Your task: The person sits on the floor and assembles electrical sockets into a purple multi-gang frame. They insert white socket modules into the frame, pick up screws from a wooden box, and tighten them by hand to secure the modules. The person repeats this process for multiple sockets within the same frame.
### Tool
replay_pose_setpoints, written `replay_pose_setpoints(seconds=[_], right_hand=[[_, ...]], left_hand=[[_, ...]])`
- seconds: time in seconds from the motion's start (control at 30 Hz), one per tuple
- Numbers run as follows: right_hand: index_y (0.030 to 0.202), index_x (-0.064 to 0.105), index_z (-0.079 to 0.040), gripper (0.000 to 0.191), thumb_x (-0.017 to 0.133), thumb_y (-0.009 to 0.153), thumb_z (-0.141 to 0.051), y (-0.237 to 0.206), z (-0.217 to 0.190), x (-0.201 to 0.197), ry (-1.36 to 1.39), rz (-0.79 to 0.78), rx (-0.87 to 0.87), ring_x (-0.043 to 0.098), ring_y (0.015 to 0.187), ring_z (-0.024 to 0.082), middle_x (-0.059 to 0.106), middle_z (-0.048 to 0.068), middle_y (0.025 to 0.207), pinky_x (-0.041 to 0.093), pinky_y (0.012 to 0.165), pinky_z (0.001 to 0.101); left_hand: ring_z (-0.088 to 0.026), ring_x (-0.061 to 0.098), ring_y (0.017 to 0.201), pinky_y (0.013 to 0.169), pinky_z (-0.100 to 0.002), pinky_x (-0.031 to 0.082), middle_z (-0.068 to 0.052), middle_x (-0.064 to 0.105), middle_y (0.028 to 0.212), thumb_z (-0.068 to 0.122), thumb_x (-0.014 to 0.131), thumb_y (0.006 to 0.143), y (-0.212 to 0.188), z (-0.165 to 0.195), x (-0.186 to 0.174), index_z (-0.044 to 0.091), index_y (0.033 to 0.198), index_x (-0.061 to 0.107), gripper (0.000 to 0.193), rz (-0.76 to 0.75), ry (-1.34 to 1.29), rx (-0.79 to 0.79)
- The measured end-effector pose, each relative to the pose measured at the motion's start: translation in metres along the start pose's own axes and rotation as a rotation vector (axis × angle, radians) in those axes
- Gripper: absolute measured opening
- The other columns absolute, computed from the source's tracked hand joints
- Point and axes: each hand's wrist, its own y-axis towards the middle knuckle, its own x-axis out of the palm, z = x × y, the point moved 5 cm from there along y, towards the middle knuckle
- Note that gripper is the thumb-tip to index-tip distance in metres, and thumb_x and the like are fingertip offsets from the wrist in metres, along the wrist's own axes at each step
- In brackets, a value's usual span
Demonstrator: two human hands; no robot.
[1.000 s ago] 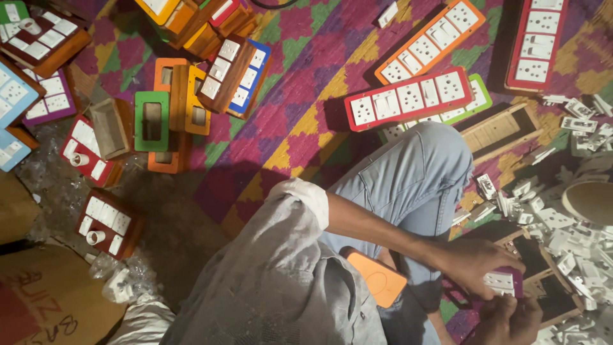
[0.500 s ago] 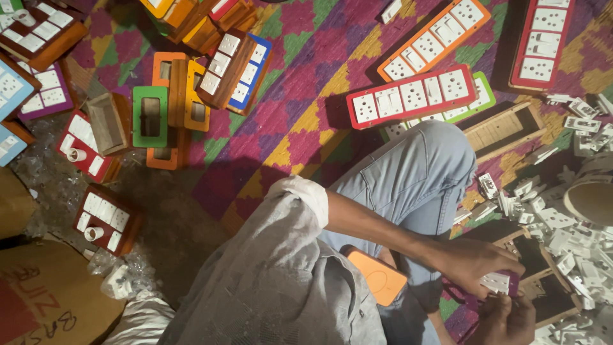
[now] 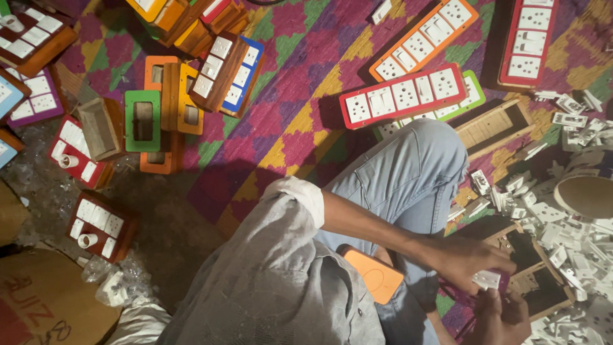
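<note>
A person sits on a patterned woven mat [image 3: 306, 121], knee in light jeans [image 3: 408, 172] bent up, working at the mat's lower right corner. The left hand [image 3: 469, 259] reaches across the lap, its fingers pinched on a small white socket piece [image 3: 486, 279] held just over a wooden switchboard frame [image 3: 533, 275] with dark cut-outs. The right hand [image 3: 501, 316] sits below it at the bottom edge, partly cut off; whether its fingers grip the frame or only rest against it cannot be told. An orange board [image 3: 373, 275] lies against the thigh. A heap of loose white sockets and switches [image 3: 575, 211] crowds the right edge beside a round pale rim [image 3: 584, 195]. Finished boards lie around: a red four-socket strip [image 3: 402, 96], an orange one [image 3: 424, 38], a green frame [image 3: 142, 120], and a brown box [image 3: 99, 223] near the left edge. The grey sleeve [image 3: 281, 281] hides the lap. Compared with half a second ago, the hands and white piece sit in nearly the same place.
</note>
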Motion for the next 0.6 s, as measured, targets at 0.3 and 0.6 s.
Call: replay_pose_setpoints(seconds=[0.3, 0.6], right_hand=[[0.134, 0.055, 0.011, 0.037, 0.076, 0.106, -0.003, -0.013, -0.054, 0.018, -0.371, 0.218, -0.209, 0.065, 0.096, 0.023, 0.063, 0.022, 0.114, 0.055, 0.083, 0.0315], [0.153, 0.028, 0.007, 0.058, 0.069, 0.115, -0.009, -0.019, -0.062, -0.055, -0.346, 0.409, -0.355, 0.064, 0.115, 0.029, 0.044, 0.024, 0.145, 0.059, 0.089, 0.0355]], left_hand=[[-0.033, 0.068, 0.108, 0.096, -0.041, 0.056, -0.015, 0.067, 0.113, 0.028, 0.084, 0.053, 0.003, -0.004, -0.016, 0.007, 0.118, 0.06, 0.073, 0.244, 0.048, 0.092], [-0.013, 0.068, 0.095, 0.086, -0.031, 0.056, -0.004, 0.072, 0.105, 0.023, 0.089, 0.074, -0.002, -0.007, -0.04, 0.002, 0.124, 0.063, 0.061, 0.222, -0.487, -0.383]])
